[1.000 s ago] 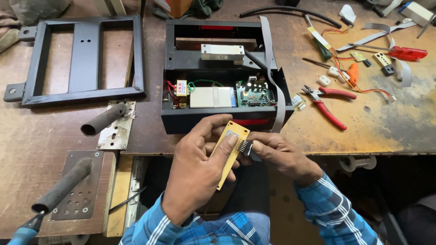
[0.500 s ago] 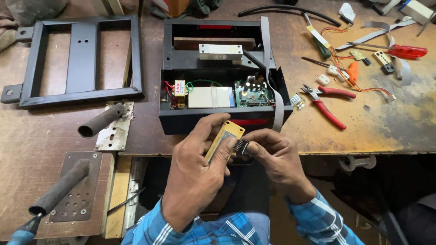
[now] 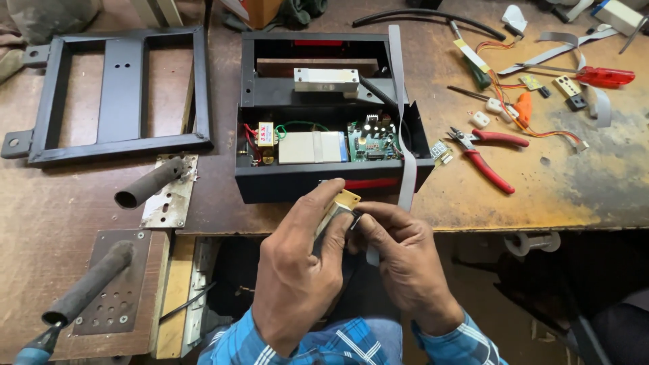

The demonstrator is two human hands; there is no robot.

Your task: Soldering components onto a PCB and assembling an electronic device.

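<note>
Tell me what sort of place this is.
Probably an electronics repair bench: an opened black case shows a green circuit board, red-handled pliers and loose wires lie on the worn wooden table, and both hands hold a small yellow board.

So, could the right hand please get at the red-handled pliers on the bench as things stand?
Probably yes: the pliers lie in the open on the table, with nothing between them and the right hand, though that hand is busy on the small yellow board.

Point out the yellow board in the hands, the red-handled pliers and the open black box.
yellow board (image 3: 347, 199), head view, its exposed top corner.
red-handled pliers (image 3: 488, 157), head view, the handles.
black box (image 3: 291, 188), head view, its front wall.
</note>
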